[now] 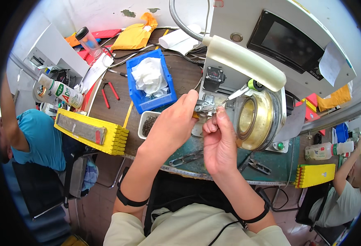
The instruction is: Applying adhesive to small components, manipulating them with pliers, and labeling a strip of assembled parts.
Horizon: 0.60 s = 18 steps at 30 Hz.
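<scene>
My left hand (172,119) is closed round what looks like orange-handled pliers (195,115), most of them hidden by the fingers. Their metal end lies among the small fittings at the front of a bench machine (285,102). Close beside it, my right hand (220,141) is raised with thumb and fingers pinched together. Whatever is between those fingertips is too small to name. Right of my right hand is a large yellowish, see-through ring-shaped wheel (246,117), with a green spool (255,85) above it.
A white gooseneck lamp (246,61) hangs over the machine. Near my left wrist stand a white tray of small dark parts (148,125) and a blue bin (132,88) with white tissue. Metal snips (186,158) and red-handled pliers (110,94) lie around. People sit at both sides.
</scene>
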Each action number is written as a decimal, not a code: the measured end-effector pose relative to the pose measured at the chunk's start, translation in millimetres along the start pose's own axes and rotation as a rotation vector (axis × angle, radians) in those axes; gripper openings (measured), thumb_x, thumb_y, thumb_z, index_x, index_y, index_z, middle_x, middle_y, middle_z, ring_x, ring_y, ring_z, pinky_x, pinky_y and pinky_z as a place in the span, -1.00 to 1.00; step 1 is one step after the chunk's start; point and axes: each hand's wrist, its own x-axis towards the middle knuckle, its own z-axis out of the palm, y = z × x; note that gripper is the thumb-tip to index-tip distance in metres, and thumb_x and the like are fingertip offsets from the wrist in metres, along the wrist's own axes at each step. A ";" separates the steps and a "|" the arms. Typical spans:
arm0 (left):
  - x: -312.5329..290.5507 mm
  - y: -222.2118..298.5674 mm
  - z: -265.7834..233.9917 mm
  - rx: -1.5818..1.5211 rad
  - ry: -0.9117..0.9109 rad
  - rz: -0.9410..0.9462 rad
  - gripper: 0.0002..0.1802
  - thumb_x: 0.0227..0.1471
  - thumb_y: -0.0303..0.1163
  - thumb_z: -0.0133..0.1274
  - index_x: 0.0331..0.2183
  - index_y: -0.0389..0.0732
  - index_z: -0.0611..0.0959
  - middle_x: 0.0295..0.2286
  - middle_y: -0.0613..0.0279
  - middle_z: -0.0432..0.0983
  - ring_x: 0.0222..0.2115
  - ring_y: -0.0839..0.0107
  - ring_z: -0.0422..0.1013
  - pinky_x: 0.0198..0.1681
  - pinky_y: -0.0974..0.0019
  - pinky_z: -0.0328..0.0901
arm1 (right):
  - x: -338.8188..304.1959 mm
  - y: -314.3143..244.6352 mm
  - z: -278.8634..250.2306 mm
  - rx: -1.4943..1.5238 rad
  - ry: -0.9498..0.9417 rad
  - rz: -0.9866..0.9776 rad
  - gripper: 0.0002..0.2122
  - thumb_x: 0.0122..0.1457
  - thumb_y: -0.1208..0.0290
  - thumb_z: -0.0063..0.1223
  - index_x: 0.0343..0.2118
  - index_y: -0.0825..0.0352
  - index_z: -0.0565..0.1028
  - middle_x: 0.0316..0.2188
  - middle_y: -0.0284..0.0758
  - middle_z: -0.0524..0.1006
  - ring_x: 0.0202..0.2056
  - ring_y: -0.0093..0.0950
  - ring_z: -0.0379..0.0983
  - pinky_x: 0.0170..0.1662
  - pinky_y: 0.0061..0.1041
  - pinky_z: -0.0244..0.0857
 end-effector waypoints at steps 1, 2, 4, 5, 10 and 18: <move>0.6 -0.2 0.3 0.000 0.000 0.004 -0.58 -0.07 -0.63 0.14 -0.17 -0.27 0.34 -0.29 -0.14 0.45 -0.21 -0.18 0.42 -0.24 0.01 0.33 | -0.2 -0.1 0.5 -0.004 -0.004 0.000 -0.86 0.31 0.31 0.07 -0.20 0.24 0.46 -0.48 -0.57 0.28 -0.43 -0.72 0.18 -0.29 -0.68 0.14; 1.3 -0.4 0.4 -0.005 -0.003 0.000 -0.58 -0.08 -0.63 0.14 -0.17 -0.27 0.34 -0.30 -0.14 0.45 -0.23 -0.18 0.42 -0.26 0.01 0.33 | -0.3 0.0 -0.3 -0.004 -0.004 -0.005 -0.86 0.31 0.31 0.07 -0.20 0.24 0.46 -0.48 -0.57 0.28 -0.43 -0.72 0.18 -0.29 -0.68 0.14; 3.0 -0.8 0.1 -0.013 -0.007 0.007 -0.59 -0.08 -0.64 0.13 -0.18 -0.27 0.34 -0.32 -0.15 0.45 -0.26 -0.18 0.43 -0.28 0.00 0.33 | 0.3 0.4 -2.4 0.048 0.000 -0.024 -0.82 0.26 0.40 0.13 -0.14 0.34 0.52 -0.45 -0.52 0.35 -0.42 -0.66 0.20 -0.28 -0.65 0.17; 3.1 -0.8 -0.4 -0.018 -0.009 0.005 -0.59 -0.09 -0.64 0.12 -0.18 -0.27 0.34 -0.34 -0.15 0.45 -0.28 -0.17 0.43 -0.29 0.01 0.32 | 0.3 0.1 -0.1 -0.011 0.016 -0.016 -0.86 0.29 0.35 0.08 -0.19 0.27 0.47 -0.47 -0.58 0.32 -0.46 -0.73 0.18 -0.31 -0.68 0.14; 4.5 6.1 -2.9 -0.031 -0.049 -0.070 -0.65 -0.11 -0.68 0.04 -0.26 -0.28 0.28 -0.34 -0.16 0.42 -0.25 -0.25 0.37 -0.28 -0.09 0.28 | 0.9 -0.9 2.6 0.005 0.020 -0.009 -0.87 0.29 0.35 0.08 -0.21 0.27 0.48 -0.54 -0.58 0.29 -0.48 -0.72 0.16 -0.34 -0.69 0.11; 7.5 5.1 -3.0 0.268 0.117 0.183 -0.73 -0.13 -0.69 0.01 -0.31 -0.28 0.36 -0.44 -0.03 0.38 -0.36 -0.06 0.38 -0.30 0.03 0.31 | 0.7 -1.5 3.4 -0.041 0.032 0.032 -0.90 0.26 0.35 0.06 -0.30 0.25 0.46 -0.59 -0.59 0.20 -0.55 -0.71 0.04 -0.40 -0.66 0.01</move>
